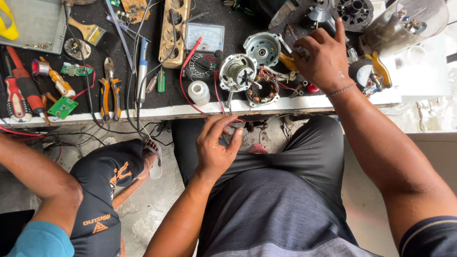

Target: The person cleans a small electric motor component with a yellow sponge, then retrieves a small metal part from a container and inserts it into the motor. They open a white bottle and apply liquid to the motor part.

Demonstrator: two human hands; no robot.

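A black-topped workbench [238, 28] with a pale, worn front edge runs across the far side of the scene, crowded with tools and motor parts; below it lies a rough grey concrete floor [152, 204] with loose wires hanging over the bench edge. The person's right hand [321, 57] rests on the bench at the far right, fingers curled down onto a small tool or part beside a yellow-handled item; what exactly it pinches I cannot tell. Just left of it sit a dismantled motor rotor [238, 72] with its shaft, a stator with copper windings [263, 91] touching it on the near right, and a round metal end cover [262, 48] just beyond. The left hand [216, 145] hangs below the bench edge over the lap, fingers loosely bent, its fingertips near a red wire, holding nothing clearly. Farther left on the bench lie an analogue multimeter [203, 50], a white tape roll [198, 92], orange-handled pliers [109, 93], a red-handled screwdriver [21, 83] and small green circuit boards [63, 107]. Another person's knee and arm show at the near left.
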